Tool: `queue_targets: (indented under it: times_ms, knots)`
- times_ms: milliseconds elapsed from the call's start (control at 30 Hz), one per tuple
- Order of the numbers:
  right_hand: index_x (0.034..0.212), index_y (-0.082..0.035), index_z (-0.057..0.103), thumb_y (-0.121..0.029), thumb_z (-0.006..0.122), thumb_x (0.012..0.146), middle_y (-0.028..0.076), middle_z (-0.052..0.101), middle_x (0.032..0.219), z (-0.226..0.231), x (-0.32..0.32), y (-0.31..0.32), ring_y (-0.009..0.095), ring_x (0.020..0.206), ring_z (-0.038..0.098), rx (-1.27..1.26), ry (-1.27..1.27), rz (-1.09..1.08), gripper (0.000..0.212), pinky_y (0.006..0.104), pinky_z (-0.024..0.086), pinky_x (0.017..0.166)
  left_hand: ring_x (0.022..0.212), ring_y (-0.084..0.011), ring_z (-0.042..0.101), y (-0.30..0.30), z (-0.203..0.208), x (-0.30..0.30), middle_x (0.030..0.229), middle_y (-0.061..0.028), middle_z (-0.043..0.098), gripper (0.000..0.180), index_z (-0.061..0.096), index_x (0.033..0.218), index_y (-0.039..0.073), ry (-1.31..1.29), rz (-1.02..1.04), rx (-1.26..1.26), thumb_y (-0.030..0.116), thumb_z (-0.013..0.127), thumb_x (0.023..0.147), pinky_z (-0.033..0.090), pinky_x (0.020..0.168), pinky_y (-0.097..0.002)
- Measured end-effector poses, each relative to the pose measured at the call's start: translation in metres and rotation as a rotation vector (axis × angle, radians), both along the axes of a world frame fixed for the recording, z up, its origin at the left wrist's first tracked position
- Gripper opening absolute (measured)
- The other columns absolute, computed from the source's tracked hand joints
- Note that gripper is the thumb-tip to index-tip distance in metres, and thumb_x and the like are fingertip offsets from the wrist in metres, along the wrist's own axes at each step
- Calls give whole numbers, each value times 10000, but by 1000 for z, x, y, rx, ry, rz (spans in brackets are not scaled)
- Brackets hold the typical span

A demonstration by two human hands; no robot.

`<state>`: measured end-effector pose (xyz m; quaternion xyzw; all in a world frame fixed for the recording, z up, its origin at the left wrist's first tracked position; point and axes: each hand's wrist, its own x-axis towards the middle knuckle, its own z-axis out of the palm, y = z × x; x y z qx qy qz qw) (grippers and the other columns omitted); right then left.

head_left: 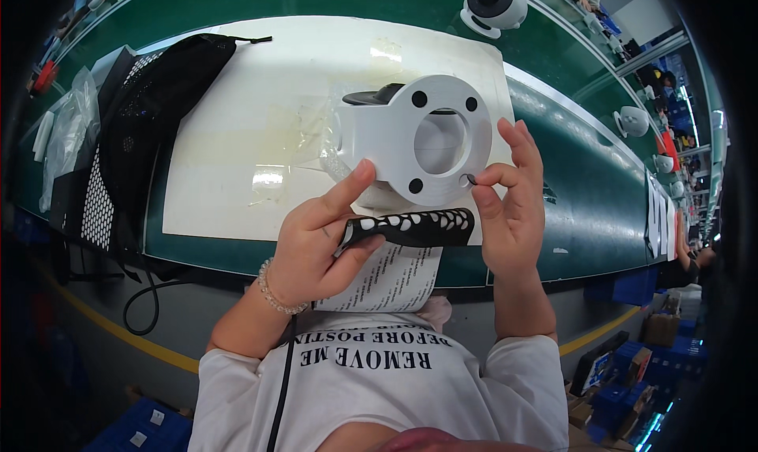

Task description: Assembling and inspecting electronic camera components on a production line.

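A white rounded device (371,140) lies on its side on a pale sheet. Its ring-shaped base (478,128) faces me, around a wide central opening. Black round pads sit in three of the ring's recesses; the lower-right recess (466,180) shows pale. Beside that recess, my right hand (509,215) pinches a small black round pad (472,180) between thumb and index finger. My left hand (324,235) grips a curled black sheet (418,229) with rows of white round spots, below the device. Its index finger points at the device's lower left side.
White printed paper (387,282) hangs at the table's near edge. A black mesh bag (150,112) and clear plastic (73,128) lie left. Another white device (493,10) stands at the far side; more line the right. Blue bins (146,427) stand on the floor.
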<state>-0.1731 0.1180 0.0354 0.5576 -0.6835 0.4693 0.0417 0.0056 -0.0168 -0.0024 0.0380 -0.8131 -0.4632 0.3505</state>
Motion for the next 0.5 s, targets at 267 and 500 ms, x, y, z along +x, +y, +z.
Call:
queue_targets:
  times_ms: [267,500]
  knots:
    - [857,-60,549,-109,521,848,152,411,1284,9,6,-4,356,1253,272,77,68,-29,57,418,210,1005,785,-237,625,0,0,0,1298,-196,405,164,594,802,-76,-11,8,-22,-6,621,656,476,704,-266]
    - [869,-52,582,-135,521,848,156,459,1249,12,9,-1,355,1234,309,112,194,-112,106,409,213,991,715,-235,609,0,-1,0,1274,-204,429,142,589,763,-66,4,39,-58,3,638,648,470,662,-263]
